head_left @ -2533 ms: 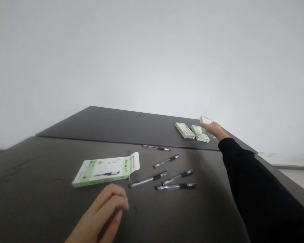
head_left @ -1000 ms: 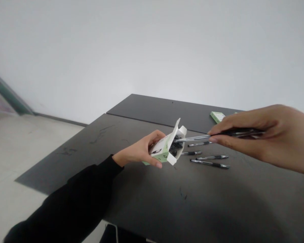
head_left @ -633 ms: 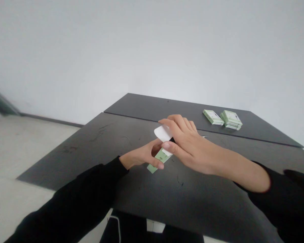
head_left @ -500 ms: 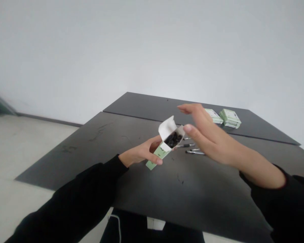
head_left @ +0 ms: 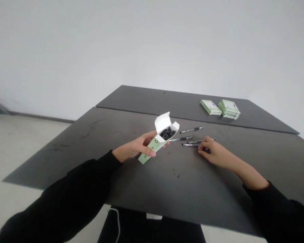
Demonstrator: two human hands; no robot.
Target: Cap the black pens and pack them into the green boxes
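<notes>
My left hand (head_left: 139,145) is wrapped round a green and white cardboard pen box (head_left: 153,147), tilted with its lid flap open toward the upper right. Dark pen ends (head_left: 167,133) fill the mouth of the box. On the table to the right, my right hand (head_left: 209,148) has its fingers closed on a pen (head_left: 190,145) lying flat. Right beside it lies another pen (head_left: 194,141), partly covered by my fingers. A pen with a dark grip (head_left: 183,138) lies just right of the box, and one more pen (head_left: 192,130) is a little farther back.
A single green and white box (head_left: 210,107) lies on the far table section, beside a stack of similar boxes (head_left: 229,108). A seam crosses the dark table (head_left: 142,182). A white wall (head_left: 152,50) stands behind. Something white (head_left: 154,216) shows below the front edge.
My right hand has come down from beside the box mouth to the pens on the table, and its fingers have closed. My left hand still holds the open box.
</notes>
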